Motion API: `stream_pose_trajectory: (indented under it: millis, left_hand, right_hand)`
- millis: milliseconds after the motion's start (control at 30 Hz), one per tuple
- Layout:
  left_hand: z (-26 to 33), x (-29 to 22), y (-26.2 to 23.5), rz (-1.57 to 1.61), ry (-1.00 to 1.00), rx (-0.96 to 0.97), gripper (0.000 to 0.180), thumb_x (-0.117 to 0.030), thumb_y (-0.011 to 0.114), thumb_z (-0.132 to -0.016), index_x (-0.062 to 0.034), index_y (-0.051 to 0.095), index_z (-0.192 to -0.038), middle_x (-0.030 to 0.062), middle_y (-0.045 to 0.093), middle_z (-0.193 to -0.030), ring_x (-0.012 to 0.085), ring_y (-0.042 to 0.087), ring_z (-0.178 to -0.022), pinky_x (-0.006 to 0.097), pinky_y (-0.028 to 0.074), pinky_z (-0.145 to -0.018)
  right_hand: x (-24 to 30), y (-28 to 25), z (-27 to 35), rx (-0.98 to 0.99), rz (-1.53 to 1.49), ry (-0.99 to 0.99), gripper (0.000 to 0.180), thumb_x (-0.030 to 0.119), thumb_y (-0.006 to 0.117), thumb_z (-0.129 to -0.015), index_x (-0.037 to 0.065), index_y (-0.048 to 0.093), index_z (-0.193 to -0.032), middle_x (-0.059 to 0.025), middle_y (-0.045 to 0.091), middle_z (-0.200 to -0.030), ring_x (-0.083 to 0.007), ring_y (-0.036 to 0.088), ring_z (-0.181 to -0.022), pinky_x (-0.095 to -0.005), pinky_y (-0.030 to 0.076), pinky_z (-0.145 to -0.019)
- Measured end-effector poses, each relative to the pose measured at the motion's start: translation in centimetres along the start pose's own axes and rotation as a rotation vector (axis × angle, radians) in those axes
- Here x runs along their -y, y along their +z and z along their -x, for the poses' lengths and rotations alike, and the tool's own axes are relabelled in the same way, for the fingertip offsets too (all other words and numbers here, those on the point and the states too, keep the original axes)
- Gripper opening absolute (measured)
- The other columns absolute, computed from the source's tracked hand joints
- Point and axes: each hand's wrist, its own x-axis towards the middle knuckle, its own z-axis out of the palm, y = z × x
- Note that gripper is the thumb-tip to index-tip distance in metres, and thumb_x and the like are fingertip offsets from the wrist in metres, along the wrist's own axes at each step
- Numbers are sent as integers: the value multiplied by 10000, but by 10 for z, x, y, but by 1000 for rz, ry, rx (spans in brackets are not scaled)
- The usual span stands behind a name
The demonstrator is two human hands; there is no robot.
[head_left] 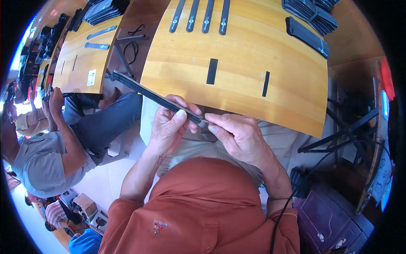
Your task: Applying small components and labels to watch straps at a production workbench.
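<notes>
My left hand (164,129) is closed around the near end of a long black layered strip (141,89), thumb on top and fingers beneath. The strip slants up and away to the left, past the table's front edge. At its near end my right hand (243,134) is pinched shut, thumb against fingers. Something thin and small shows between those fingertips and the strip, but its kind is too small to tell. Both hands are over my lap, just in front of the wooden table (237,51).
Several dark grey strips (191,17) lie in a row at the table's far side. A bundled stack of black pieces (311,15) and one separate black sleeve (306,37) are at the far right. Another person (50,156) sits at a second table (84,63) on the left. A purple cabinet (330,220) stands at right.
</notes>
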Motion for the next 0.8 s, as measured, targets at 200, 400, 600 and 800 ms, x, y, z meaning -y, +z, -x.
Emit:
stream_pose_trajectory:
  millis: [200,400,600,800]
  left_hand:
    - [6,-1,3,-169,-51,-22,254,-49,690,-920,-14,558,-1134,187,672,-1087,191,702,-809,308,596,-746]
    - [6,-1,2,-130,-49,-26,237,-26,688,-915,-16,570,-1120,180,674,-1077,181,688,-807,291,584,-740]
    - [5,0,1,-128,-60,-34,211,-30,681,-925,-21,580,-1110,176,673,-1071,174,682,-799,282,577,-732]
    - [4,2,-1,-153,-55,-45,207,-36,682,-928,-19,579,-1107,173,675,-1060,167,676,-797,280,570,-732]
  right_hand:
    - [-1,3,4,10,71,-32,211,51,693,-870,-20,692,-1069,-173,699,-826,-316,695,-739,-402,545,-660]
    - [-2,3,5,34,75,-22,212,47,687,-871,-21,689,-1073,-170,701,-828,-311,701,-747,-404,546,-656]
    - [-5,6,6,30,105,-30,203,49,680,-873,-14,689,-1066,-171,708,-846,-310,705,-754,-399,556,-660]
    - [-8,9,8,2,169,-42,238,51,682,-857,8,686,-1091,-149,708,-845,-301,700,-742,-396,556,-641]
